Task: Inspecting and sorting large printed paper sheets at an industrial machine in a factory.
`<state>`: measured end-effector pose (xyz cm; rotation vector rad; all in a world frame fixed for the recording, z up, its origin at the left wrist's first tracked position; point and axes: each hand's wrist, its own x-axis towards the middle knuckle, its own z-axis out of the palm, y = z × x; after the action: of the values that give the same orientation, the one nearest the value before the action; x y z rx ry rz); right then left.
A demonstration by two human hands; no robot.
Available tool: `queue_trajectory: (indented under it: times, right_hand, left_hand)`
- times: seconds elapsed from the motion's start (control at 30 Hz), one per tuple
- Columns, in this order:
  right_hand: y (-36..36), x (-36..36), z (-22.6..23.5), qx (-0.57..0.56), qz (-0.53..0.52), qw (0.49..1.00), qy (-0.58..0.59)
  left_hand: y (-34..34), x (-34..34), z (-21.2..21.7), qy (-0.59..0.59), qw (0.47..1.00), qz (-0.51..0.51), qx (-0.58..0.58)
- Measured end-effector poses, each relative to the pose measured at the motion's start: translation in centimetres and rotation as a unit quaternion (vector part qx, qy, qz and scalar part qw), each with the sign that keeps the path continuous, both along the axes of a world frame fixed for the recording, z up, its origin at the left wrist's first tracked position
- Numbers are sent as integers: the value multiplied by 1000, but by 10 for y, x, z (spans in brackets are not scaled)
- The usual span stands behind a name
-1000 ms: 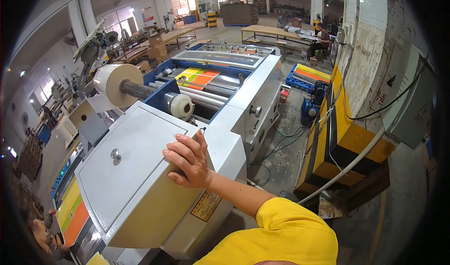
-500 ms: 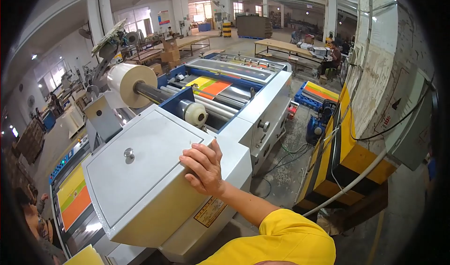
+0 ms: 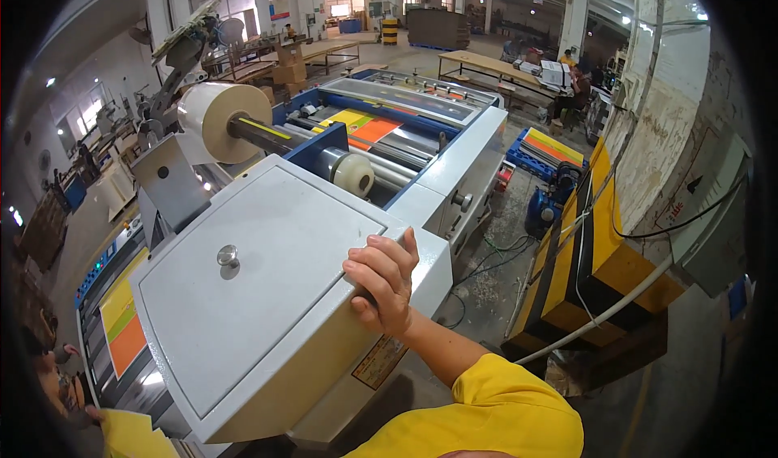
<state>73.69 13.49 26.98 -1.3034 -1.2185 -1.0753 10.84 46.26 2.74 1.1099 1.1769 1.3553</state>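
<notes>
Roller machine (image 3: 463, 160); pale housing (image 3: 251, 328) at lower centre, right hand (image 3: 386, 278) on its edge.
The housing blocks part of the machine's near end; its closed lid conceals the interior. The yellow sleeve (image 3: 494, 413) is cut off by the lower edge. The large pale roll (image 3: 212, 126) hides its own far end. The right hand is loosely spread, fingers bent over the housing's right edge; palm contact is obscured. Left hand out of frame, state undeterminable. A co-worker's hand (image 3: 92, 415), at the dim left rim, is indistinct.

the right grip (image 3: 389, 284) lies unclenched, fingers bent; the bare forearm (image 3: 444, 343) slants up-left.
</notes>
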Motion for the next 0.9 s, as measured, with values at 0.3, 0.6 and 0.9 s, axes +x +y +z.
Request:
queue_trajectory:
  times: [0.3,0.6,0.9]
  right_hand:
    - [-1,-2,-1,-4,16,1000,12]
    - [2,4,-6,15,8,999,-30]
    - [0,48,17,40,-16,985,-168]
  left_hand:
    - [0,-1,12,19,999,-20,19]
    - [-324,-164,-56,24,975,222,-20]
    - [-417,-128,-47,-30,829,537,-151]
